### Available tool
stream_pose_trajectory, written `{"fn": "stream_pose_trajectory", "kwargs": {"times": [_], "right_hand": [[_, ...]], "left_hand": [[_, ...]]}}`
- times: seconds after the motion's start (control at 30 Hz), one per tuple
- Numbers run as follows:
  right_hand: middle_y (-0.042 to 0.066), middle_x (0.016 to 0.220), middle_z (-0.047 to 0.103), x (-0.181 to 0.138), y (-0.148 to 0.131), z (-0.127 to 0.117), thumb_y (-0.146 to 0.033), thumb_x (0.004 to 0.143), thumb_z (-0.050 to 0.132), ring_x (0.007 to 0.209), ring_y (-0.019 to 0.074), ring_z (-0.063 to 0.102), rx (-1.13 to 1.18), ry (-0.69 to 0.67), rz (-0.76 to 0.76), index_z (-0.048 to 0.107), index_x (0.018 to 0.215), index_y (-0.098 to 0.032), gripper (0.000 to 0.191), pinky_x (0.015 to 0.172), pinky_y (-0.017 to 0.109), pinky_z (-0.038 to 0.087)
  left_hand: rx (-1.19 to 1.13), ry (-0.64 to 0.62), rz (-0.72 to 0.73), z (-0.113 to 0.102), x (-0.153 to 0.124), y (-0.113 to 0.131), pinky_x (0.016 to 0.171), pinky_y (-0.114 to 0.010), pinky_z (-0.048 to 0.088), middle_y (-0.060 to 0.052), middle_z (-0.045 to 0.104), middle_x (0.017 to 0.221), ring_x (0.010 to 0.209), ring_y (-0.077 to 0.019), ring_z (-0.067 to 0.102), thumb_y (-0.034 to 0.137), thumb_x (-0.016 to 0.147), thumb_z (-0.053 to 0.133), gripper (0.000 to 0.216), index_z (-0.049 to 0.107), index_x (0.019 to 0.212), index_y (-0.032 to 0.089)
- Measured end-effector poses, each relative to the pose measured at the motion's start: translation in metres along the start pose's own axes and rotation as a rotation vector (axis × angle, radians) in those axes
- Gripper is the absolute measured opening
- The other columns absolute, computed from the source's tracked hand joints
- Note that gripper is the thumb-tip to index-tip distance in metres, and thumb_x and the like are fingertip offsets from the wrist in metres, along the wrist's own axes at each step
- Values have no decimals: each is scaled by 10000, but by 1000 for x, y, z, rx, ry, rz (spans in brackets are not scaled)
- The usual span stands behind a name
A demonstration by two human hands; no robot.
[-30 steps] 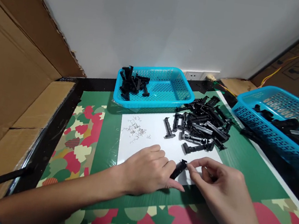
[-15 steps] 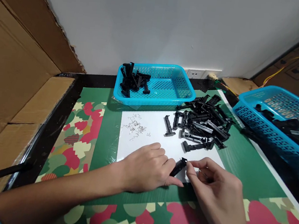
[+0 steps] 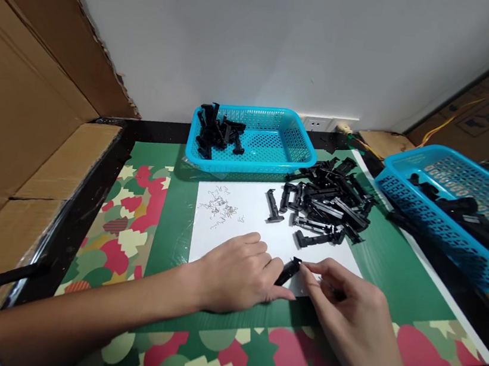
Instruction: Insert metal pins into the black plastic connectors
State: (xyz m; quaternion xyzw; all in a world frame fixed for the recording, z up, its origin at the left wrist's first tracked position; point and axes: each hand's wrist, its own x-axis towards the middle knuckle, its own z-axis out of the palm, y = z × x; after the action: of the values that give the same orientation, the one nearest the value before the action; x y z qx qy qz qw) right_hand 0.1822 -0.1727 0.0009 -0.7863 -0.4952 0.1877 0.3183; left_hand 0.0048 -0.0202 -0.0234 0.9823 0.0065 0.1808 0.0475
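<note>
Head view: a left hand (image 3: 241, 275) clenches the lower end of a small black plastic clip (image 3: 287, 271) at the near edge of a white sheet (image 3: 249, 214) on the counter (image 3: 395, 269), while the right hand (image 3: 345, 307) pinches its tip. Light and stiff by the look of it, the clip seems best gripped at its ends. A pile of parts (image 3: 330, 200) crowds the far side, with free room nearer the person.

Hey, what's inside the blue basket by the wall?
A small heap of black plastic parts sits in the left end of the basket; its mesh floor shows to the right. Anything beneath the heap is hidden.
</note>
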Motion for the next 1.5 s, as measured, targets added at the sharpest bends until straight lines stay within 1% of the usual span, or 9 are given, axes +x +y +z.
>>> {"fn": "stream_pose_trajectory", "kwargs": {"times": [0.1,0.17,0.27,0.37,0.43,0.53,0.7,0.9,1.5], "right_hand": [[4,631,594,-4,3,-7,-478,1038,627,544,172,546,-7,26,-24,802,1021,-215,316,476,268,405],[59,841,712,-6,7,-11,-442,1062,607,709,204,665,3,97,-72,808,1108,-232,294,545,270,488],[104,1147,726,-4,13,-15,-352,1083,579,977,245,716,-34,245,-221,809,1197,-270,269,757,320,576],[101,1222,722,0,16,-16,-287,1074,598,1046,269,723,-139,364,-339,811,1258,-307,283,922,415,569],[84,1181,768,1,13,-14,-288,1060,640,1012,275,748,-137,395,-322,825,1213,-310,241,938,439,573],[54,1026,837,2,5,-6,-363,1006,750,895,275,794,55,416,-141,843,1025,-285,122,872,421,624],[54,889,842,6,-6,16,-433,936,838,760,255,799,354,426,90,828,835,-237,221,735,366,661],[68,898,841,9,-6,23,-445,942,829,754,238,782,354,446,95,818,846,-210,254,723,345,639],[44,827,835,6,-11,12,-464,940,818,676,229,759,177,379,49,825,853,-234,246,631,316,589]], "left_hand": [[-13,-14,-7,0,0,0,728,-367,413,-47,659,707,665,-225,622,569,1163,390,571,650,872,153],[-16,-13,-8,0,-1,0,732,-367,417,-49,663,706,673,-226,628,576,1164,378,582,653,875,153],[-11,-3,-12,0,0,0,725,-370,418,-49,665,699,675,-228,635,572,1169,361,593,651,864,154],[-8,10,-11,-1,0,0,710,-374,413,-45,661,689,667,-232,633,561,1173,349,597,652,861,153],[-6,12,-9,-1,0,0,712,-374,411,-46,659,690,671,-233,633,563,1173,346,601,652,860,153],[-4,5,-4,-1,0,0,719,-372,410,-49,655,691,669,-230,627,570,1171,346,605,652,861,151],[-10,-3,-5,-1,0,0,733,-374,412,-54,657,713,670,-231,625,576,1164,369,587,656,879,150],[4,18,3,-1,0,0,735,-379,412,-49,648,706,672,-235,623,570,1167,357,593,660,879,150],[3,-5,31,0,1,-1,718,-376,391,-56,659,704,662,-234,612,614,1152,348,623,661,882,148]]}}
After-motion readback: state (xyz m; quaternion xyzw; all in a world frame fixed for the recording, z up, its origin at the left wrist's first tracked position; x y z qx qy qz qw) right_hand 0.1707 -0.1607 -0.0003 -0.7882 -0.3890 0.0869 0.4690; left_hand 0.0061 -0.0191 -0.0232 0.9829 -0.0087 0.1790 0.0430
